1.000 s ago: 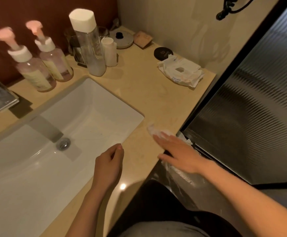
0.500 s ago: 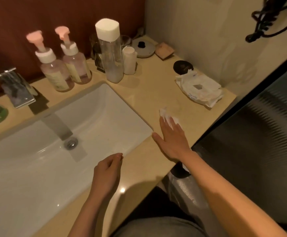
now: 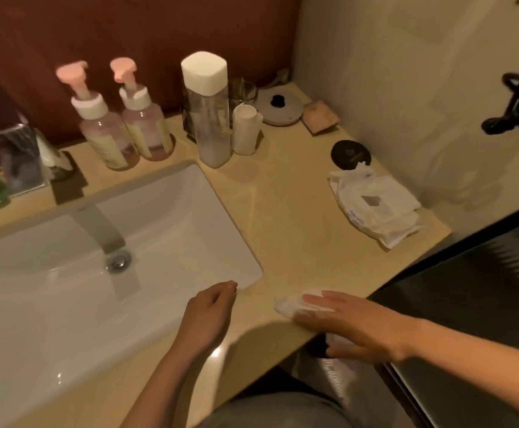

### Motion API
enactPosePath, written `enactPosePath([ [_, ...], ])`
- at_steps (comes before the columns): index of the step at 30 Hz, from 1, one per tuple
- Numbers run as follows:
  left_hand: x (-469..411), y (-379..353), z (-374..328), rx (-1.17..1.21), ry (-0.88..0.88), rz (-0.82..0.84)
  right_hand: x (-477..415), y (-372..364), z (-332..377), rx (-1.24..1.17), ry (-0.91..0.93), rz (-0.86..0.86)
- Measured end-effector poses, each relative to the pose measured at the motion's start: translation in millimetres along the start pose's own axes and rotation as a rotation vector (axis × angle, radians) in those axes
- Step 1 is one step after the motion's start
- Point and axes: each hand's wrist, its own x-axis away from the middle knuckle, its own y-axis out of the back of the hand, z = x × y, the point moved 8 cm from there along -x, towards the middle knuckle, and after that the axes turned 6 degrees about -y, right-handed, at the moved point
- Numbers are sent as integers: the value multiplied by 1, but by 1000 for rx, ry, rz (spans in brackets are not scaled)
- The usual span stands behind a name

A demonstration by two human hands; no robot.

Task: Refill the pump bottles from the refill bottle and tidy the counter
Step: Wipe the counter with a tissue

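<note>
Two pink-topped pump bottles, one on the left [image 3: 103, 131] and one beside it [image 3: 147, 125], stand upright at the back of the beige counter [image 3: 282, 217], pumps on. To their right stands the tall clear refill bottle [image 3: 210, 118] with its white cap on, a little white liquid at the bottom. My right hand [image 3: 350, 322] lies flat with straight fingers, pressing a white wipe [image 3: 289, 307] onto the counter's front edge. My left hand [image 3: 208, 316] rests with loosely curled fingers at the sink's front right corner, holding nothing.
The white sink [image 3: 66, 298] with drain and steel tap [image 3: 17, 149] fills the left. A small white bottle [image 3: 245, 128], glass jar, round lid [image 3: 279, 106], pink block, black disc [image 3: 349, 154] and a pack of wipes [image 3: 375, 205] sit on the counter. A dark glass panel stands at the right.
My right hand slid the wipe out over the counter, then back toward the front edge. My left hand stayed by the sink corner.
</note>
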Motion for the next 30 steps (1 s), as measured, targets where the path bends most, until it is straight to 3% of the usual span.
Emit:
enactPosePath([
  [6, 1, 1, 8, -67, 68, -26, -73, 58, -61, 158, 18, -44],
  [10, 4, 0, 5, -105, 61, -20, -136, 98, -68, 72, -3, -181],
  [15, 2, -3, 9, -177, 72, -35, -173, 110, -71, -253, -257, -328],
  [21, -10, -12, -1, -218, 96, -68, -103, 63, -27, -241, -167, -306],
  [30, -31, -46, -16, -230, 60, -72, 29, -9, -46, -167, -110, -28],
])
